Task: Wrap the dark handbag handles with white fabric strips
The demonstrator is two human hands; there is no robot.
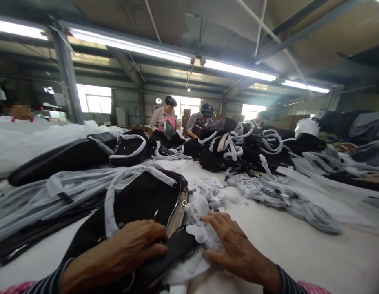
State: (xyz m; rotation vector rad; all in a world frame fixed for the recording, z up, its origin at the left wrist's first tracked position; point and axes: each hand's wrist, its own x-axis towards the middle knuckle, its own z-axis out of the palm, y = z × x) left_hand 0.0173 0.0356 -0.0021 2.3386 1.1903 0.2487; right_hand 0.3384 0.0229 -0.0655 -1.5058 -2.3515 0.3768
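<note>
A black handbag (140,194) lies before me, its zipped opening partly apart and a beige lining showing. One of its handles (111,208) is wrapped in white foam. My left hand (140,243) is closed over the bag's near edge, beside a black flap or pocket (180,243). To the right, my right hand (230,245) has its thumb and fingers apart. Its fingertips touch crumpled white wrapping (212,237) against the bag's side. A small white tag-like piece (195,233) sits between the hands.
A heap of black bags with wrapped handles (238,147) fills the table's far side. Coiled wrapped straps (278,194) lie at right, and long wrapped straps (69,181) at left. White plastic sheeting (326,200) covers the right. Co-workers (166,116) stand across the table (284,249).
</note>
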